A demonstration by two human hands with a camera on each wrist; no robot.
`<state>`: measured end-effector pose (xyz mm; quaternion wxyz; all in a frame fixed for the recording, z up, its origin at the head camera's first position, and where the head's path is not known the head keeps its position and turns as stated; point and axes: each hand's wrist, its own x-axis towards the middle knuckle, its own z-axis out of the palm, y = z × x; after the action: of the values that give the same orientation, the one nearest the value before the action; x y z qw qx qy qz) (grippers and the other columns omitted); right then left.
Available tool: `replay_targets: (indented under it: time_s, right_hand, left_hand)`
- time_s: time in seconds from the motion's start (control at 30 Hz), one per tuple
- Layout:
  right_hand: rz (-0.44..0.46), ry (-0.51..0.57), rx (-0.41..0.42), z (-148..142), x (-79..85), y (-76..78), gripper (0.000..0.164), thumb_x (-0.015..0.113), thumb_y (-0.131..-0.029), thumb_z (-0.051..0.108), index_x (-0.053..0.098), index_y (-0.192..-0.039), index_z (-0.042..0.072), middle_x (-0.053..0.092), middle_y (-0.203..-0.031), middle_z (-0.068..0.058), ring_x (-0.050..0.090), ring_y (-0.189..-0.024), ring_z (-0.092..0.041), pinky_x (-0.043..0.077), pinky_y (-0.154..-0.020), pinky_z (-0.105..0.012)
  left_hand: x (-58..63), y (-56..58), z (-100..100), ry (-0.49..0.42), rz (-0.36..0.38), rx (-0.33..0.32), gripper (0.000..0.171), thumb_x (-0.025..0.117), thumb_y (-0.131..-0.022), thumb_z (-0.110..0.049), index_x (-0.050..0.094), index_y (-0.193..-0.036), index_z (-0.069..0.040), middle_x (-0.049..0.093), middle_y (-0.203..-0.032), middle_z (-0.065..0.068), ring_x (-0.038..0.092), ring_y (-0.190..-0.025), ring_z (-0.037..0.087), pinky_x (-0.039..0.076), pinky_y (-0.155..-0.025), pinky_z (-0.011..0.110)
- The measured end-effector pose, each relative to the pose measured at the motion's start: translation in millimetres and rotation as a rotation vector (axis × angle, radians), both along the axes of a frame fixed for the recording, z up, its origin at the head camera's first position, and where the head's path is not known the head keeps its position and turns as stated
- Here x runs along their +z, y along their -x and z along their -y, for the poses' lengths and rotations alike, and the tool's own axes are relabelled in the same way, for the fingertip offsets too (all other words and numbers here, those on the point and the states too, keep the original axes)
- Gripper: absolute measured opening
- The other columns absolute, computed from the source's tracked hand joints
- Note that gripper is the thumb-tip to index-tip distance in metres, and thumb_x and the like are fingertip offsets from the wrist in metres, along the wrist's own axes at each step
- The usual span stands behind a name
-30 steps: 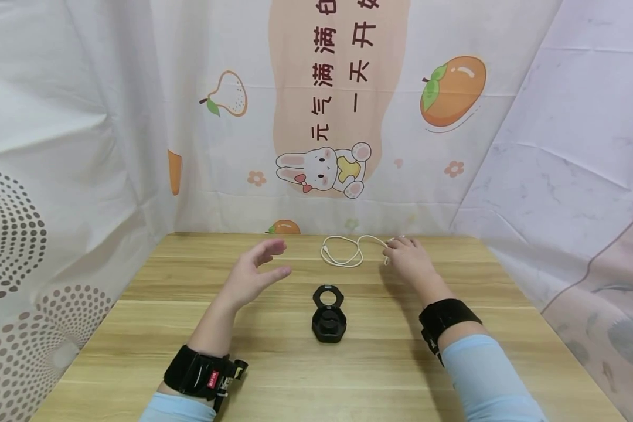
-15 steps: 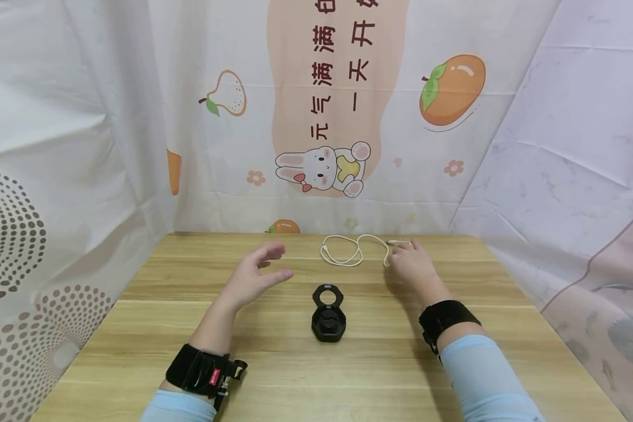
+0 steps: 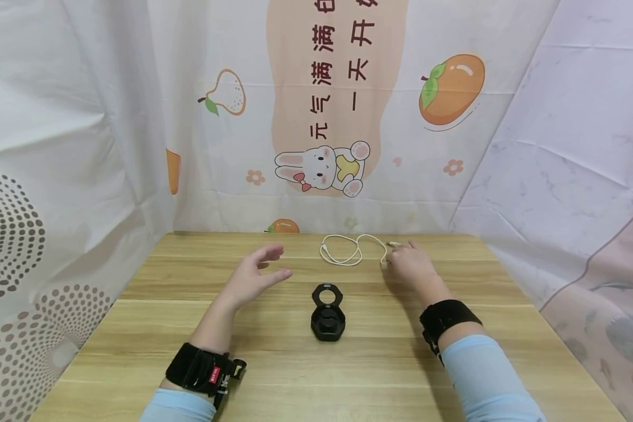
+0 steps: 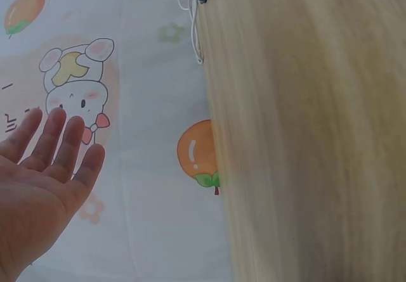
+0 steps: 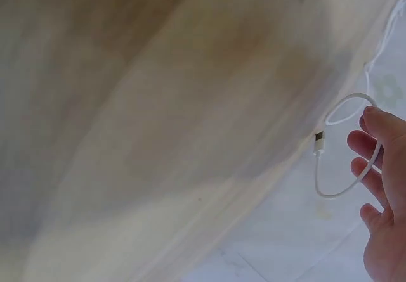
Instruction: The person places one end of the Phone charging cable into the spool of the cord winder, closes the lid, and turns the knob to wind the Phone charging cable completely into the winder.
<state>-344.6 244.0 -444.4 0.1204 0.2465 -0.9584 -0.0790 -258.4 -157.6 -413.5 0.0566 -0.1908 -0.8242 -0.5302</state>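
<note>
At the back right of the table, my right hand (image 3: pixel 412 265) holds a thin white USB cable (image 3: pixel 343 265). In the right wrist view, the cable (image 5: pixel 346 193) passes between the thumb and fingers of that hand (image 5: pixel 387 174), and a plug with a metal tip (image 5: pixel 319 141) hangs from a loop beside them. My left hand (image 3: pixel 250 278) hovers over the left of the table with thumb and fingers spread apart, holding nothing. The left wrist view shows its fingers (image 4: pixel 60 146) extended. Between the hands sits a small black hexagonal case (image 3: pixel 328 325), its lid with a round hole flipped back.
The wooden table (image 3: pixel 295 375) ends at a printed white curtain (image 3: pixel 232 152) behind the cable. More curtains hang at the left (image 3: pixel 74 176) and right (image 3: pixel 575 146). Both wrists wear black straps (image 3: pixel 448 316).
The fingers of my right hand have drawn in slightly and shifted along the cable, and the cable end near them has turned. The left hand and the black case stay put.
</note>
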Motion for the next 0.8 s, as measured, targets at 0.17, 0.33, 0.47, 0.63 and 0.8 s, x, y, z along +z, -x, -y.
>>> replay_targets:
  time_s: [0.17, 0.33, 0.47, 0.63, 0.8]
  right_hand:
    - [-0.01, 0.117, 0.013, 0.2, 5.0, -0.2, 0.008, 0.075, -0.092, 0.013, 0.073, -0.085, 0.012, 0.075, -0.1, -0.01, 0.068, -0.102, -0.036, 0.032, -0.11, -0.066]
    - [-0.068, 0.243, 0.057, 1.5, 11.6, -1.4, 0.012, 0.074, -0.094, 0.012, 0.07, -0.083, 0.009, 0.074, -0.086, -0.006, 0.071, -0.09, -0.033, 0.034, -0.109, -0.066]
    - [-0.099, 0.345, 0.083, 4.3, 17.7, -2.2, 0.006, 0.074, -0.093, 0.01, 0.075, -0.089, 0.006, 0.075, -0.087, -0.008, 0.071, -0.089, -0.035, 0.038, -0.105, -0.065]
    - [-0.119, 0.458, 0.1, 8.6, 25.3, -1.1, 0.007, 0.072, -0.094, 0.008, 0.076, -0.09, 0.004, 0.074, -0.084, -0.009, 0.071, -0.082, -0.035, 0.049, -0.092, -0.058]
    - [-0.094, 0.544, 0.043, 12.5, 31.1, -0.9, 0.013, 0.069, -0.098, 0.014, 0.077, -0.096, 0.004, 0.075, -0.09, -0.011, 0.071, -0.086, -0.034, 0.056, -0.079, -0.051]
  left_hand:
    - [2.0, -0.6, 0.0, 0.01, 0.001, 0.004, 0.067, 0.082, -0.087, -0.041, 0.057, -0.142, -0.012, 0.06, -0.137, 0.006, 0.053, -0.129, 0.025, 0.038, -0.111, 0.051]
    - [3.8, -2.1, 1.4, 0.014, -0.006, 0.013, 0.064, 0.08, -0.089, -0.038, 0.056, -0.143, -0.011, 0.06, -0.138, 0.006, 0.053, -0.129, 0.025, 0.038, -0.111, 0.051]
    - [6.1, -3.2, 2.0, 0.006, -0.015, 0.017, 0.059, 0.077, -0.092, -0.038, 0.058, -0.14, -0.009, 0.06, -0.137, 0.007, 0.053, -0.127, 0.026, 0.039, -0.11, 0.052]
    - [7.8, -4.3, 2.9, -0.016, -0.002, 0.021, 0.057, 0.075, -0.094, -0.038, 0.059, -0.139, -0.009, 0.06, -0.137, 0.008, 0.053, -0.128, 0.027, 0.038, -0.11, 0.055]
    - [8.2, -4.2, 4.4, -0.028, 0.015, 0.03, 0.053, 0.073, -0.096, -0.035, 0.059, -0.139, -0.008, 0.06, -0.137, 0.008, 0.052, -0.129, 0.027, 0.038, -0.11, 0.055]
